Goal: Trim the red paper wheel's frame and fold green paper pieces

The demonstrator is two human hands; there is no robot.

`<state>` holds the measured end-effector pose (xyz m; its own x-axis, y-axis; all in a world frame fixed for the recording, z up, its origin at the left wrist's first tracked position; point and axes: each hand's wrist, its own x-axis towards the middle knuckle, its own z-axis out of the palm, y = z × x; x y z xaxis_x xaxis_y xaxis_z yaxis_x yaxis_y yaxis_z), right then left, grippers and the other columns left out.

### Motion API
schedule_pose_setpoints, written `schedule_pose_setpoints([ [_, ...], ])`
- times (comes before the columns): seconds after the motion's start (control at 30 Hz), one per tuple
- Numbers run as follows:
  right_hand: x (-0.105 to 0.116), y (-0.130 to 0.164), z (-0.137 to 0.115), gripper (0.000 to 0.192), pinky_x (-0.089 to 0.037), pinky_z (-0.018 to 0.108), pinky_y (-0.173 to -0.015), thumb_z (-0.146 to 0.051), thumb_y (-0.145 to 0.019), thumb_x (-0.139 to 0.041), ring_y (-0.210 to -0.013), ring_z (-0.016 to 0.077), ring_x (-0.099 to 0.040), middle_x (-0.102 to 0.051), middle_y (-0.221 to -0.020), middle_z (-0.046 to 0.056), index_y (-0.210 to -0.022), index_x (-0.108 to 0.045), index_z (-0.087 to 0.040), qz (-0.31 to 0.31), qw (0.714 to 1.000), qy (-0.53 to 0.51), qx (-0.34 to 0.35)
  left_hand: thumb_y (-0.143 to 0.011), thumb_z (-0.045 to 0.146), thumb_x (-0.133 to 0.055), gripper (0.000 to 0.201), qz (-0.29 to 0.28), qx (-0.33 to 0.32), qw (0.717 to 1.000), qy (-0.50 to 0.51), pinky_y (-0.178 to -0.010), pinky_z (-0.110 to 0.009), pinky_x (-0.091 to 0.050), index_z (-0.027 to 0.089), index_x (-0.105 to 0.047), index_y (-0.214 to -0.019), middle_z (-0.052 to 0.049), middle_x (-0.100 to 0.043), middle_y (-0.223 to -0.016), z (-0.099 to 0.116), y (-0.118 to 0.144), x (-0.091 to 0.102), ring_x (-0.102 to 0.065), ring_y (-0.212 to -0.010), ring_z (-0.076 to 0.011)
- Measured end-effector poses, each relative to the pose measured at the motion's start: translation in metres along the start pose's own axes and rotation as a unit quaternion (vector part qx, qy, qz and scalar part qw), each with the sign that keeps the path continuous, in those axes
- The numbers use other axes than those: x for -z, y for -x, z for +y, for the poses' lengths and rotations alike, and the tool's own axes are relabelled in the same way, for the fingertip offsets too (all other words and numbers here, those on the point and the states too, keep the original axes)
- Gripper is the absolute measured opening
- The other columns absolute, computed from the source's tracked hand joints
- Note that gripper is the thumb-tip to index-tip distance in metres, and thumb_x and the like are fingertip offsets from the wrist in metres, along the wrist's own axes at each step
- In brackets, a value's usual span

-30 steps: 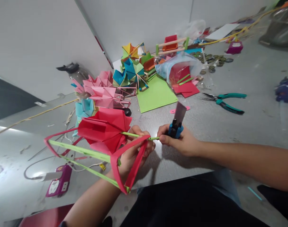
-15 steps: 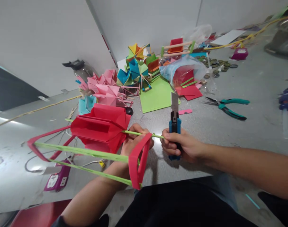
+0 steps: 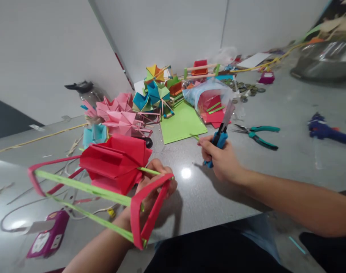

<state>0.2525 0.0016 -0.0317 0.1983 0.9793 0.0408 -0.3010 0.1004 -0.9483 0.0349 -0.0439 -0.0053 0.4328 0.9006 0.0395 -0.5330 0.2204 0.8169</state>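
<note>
My left hand [image 3: 160,182] is closed around the green axle stick [image 3: 148,171] of a red folded-paper wheel [image 3: 113,159], close to the tip of its red and green frame [image 3: 135,220]. The wheel hangs in the frame above the table's left part. Off to the right, my right hand [image 3: 222,155] is wrapped round a blue utility knife [image 3: 220,138], its blade out and pointing up and away. A short green stick piece [image 3: 194,136] is pinched between that hand's thumb and finger.
Green paper sheets [image 3: 181,121] lie ahead, with pink paper wheels [image 3: 120,121] and a plastic bag [image 3: 208,93] around them. Teal pliers [image 3: 261,134] and a blue glue gun [image 3: 323,127] lie at right. A purple power strip [image 3: 49,233] and cables are at left.
The green stick has parted: its end piece moved right and away with my right hand and the tilted knife. My left hand and the wheel shifted slightly left and nearer in view.
</note>
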Motion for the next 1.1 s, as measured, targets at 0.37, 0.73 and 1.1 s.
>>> schedule_pose_setpoints([
  [0.37,0.12,-0.111,-0.087,0.019,-0.047,0.036,-0.069,-0.031,-0.066,-0.091,-0.071,0.0231,-0.063,-0.072,-0.069,0.005,-0.07,-0.076,-0.02,0.158,0.872,0.458,0.078,-0.088,0.043,-0.091,0.033,-0.031,0.051,0.997,-0.048,-0.051,-0.02,-0.038,0.021,-0.066,-0.082,0.001,-0.063,-0.068,-0.001,0.001,0.006,-0.05,-0.054,-0.0096],
  [0.73,0.113,-0.135,-0.036,0.012,-0.053,0.042,-0.084,-0.029,-0.08,-0.07,-0.082,0.0288,-0.071,-0.077,-0.08,0.011,-0.085,-0.075,-0.019,0.18,0.852,0.449,0.202,-0.081,0.042,-0.093,0.036,-0.105,0.189,0.96,-0.179,-0.055,-0.022,-0.041,0.017,-0.067,-0.08,0.001,-0.062,-0.069,-0.014,-0.003,0.016,-0.053,-0.06,-0.0104],
  [1.1,0.057,-0.074,-0.022,0.033,-0.044,0.03,-0.056,-0.052,-0.084,-0.081,-0.055,0.0141,-0.049,-0.053,-0.056,-0.004,-0.075,-0.071,-0.021,-0.072,0.943,0.279,0.168,-0.081,0.041,-0.089,0.031,-0.191,0.287,0.913,-0.218,-0.055,-0.024,-0.041,0.018,-0.068,-0.086,0.001,-0.063,-0.074,-0.011,-0.009,0.018,-0.052,-0.062,-0.0103],
])
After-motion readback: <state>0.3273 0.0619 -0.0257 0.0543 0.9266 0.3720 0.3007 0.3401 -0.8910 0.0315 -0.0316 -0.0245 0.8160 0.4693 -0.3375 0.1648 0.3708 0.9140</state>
